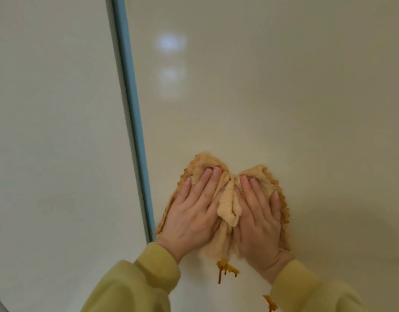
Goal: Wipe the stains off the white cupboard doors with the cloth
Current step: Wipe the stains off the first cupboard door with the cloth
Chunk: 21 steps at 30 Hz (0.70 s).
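Glossy white cupboard door (261,97) before you, your left hand (194,210) and right hand (259,215) spread flat, pressing the tan cloth (228,206) against it, brown drip stain (225,270) just below, another, perhaps smaller, by your right sleeve (306,291).

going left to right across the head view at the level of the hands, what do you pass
left cupboard door → blue strip between the doors → left hand flat on the cloth → bunched fold of cloth → right hand flat on the cloth → bare right cupboard door
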Available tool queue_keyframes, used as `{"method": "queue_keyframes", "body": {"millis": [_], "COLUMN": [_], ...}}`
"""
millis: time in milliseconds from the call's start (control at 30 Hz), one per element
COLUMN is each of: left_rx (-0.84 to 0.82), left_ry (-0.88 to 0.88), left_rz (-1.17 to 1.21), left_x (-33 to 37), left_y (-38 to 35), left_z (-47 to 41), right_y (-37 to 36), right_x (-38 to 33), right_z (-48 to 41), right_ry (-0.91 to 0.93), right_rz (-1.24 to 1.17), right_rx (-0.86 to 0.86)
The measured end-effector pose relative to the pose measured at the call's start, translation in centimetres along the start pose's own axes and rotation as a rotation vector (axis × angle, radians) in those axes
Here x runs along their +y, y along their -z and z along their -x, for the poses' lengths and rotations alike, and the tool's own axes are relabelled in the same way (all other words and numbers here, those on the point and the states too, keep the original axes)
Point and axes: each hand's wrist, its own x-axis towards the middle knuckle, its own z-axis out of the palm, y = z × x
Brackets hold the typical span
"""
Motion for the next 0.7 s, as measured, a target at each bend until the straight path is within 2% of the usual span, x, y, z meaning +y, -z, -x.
{"method": "queue_keyframes", "body": {"millis": [200, 367, 467, 700], "left_rx": [0.006, 0.042, 0.073, 0.049], "left_ry": [0.004, 0.115, 0.201, 0.391], "left_rz": [-0.001, 0.083, 0.152, 0.18], "left_x": [-4.9, -5.9, -4.7, 0.4], "left_y": [1.7, 1.8, 1.3, -0.6], "left_z": [-0.2, 0.1, 0.3, 5.4], "right_y": [-2.0, -2.8, -2.4, -1.1], "right_x": [-4.9, -7.4, -6.7, -4.7], "right_z": [-4.0, -5.4, -5.3, -0.4], "right_ry": [-0.081, -0.153, -0.098, 0.19], "right_rz": [-0.009, -0.029, -0.032, 0.001], "right_rx": [0.009, 0.019, -0.016, -0.15]}}
